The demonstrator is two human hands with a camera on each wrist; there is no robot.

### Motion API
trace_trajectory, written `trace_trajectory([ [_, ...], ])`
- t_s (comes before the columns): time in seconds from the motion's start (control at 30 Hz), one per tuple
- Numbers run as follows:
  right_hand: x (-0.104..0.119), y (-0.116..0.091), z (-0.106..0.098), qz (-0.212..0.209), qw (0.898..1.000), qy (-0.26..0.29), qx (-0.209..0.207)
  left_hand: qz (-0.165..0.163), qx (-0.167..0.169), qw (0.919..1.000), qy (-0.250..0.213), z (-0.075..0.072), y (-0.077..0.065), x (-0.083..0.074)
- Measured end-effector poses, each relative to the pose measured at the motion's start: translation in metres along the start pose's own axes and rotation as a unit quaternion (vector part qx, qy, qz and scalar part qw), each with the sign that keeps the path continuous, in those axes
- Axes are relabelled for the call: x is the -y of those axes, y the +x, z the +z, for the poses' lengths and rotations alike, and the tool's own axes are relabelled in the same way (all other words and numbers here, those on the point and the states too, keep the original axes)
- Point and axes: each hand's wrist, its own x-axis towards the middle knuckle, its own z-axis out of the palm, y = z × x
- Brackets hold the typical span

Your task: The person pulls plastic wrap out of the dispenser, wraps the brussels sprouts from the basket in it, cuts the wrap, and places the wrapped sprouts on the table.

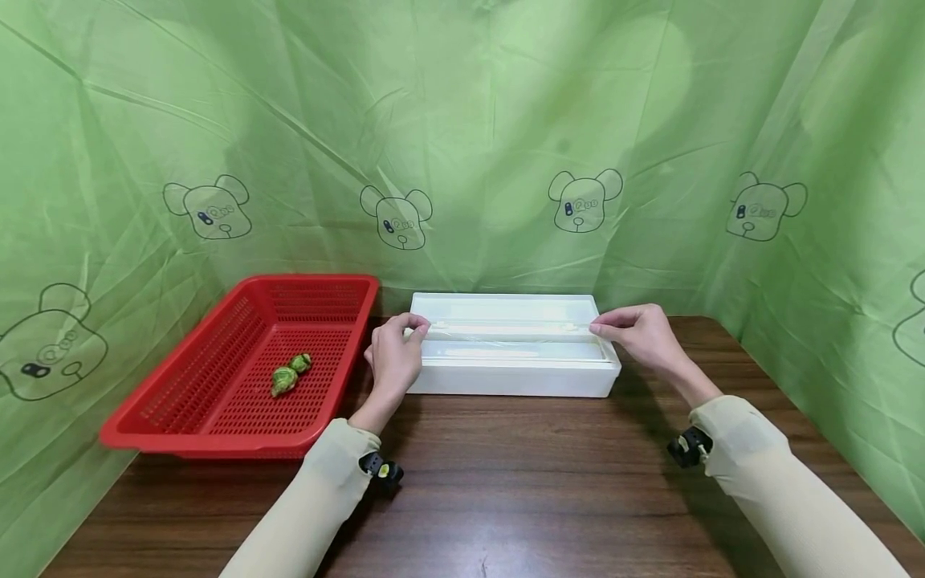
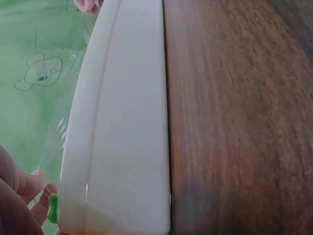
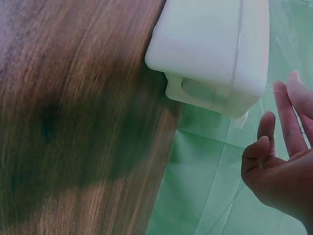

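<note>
A white cling film dispenser box [image 1: 513,379] lies lengthwise on the table. Across its top, a strip of clear cling film [image 1: 509,331] stretches between my two hands. The left hand [image 1: 393,353] pinches the film's left end between thumb and fingertips. My right hand [image 1: 639,335] pinches the other end, near the box's right end. In the left wrist view, the clear film [image 2: 61,117] rises along the box's edge. Seen from the right wrist, the thumb and index fingertip of the right hand [image 3: 283,166] meet at the film, the other fingers loosely bent.
To the left stands a red perforated basket [image 1: 209,441] holding two small green leafy heads [image 1: 287,377], like Brussels sprouts. Behind the table hangs a green curtain [image 1: 491,144] with printed bear outlines. Brown wooden tabletop [image 1: 506,482] extends in front of the box.
</note>
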Motion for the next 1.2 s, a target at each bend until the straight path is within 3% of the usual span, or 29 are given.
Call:
trace_trajectory([
  [0.5, 0.008, 0.002, -0.008, 0.023, 0.999, 0.046, -0.016, 0.009, -0.016, 0.9996, -0.02, -0.002, 0.006, -0.008],
  [1.2, 0.013, 0.001, -0.018, 0.021, 0.999, 0.042, -0.014, 0.019, -0.028, 0.9985, -0.044, -0.008, 0.01, -0.018],
])
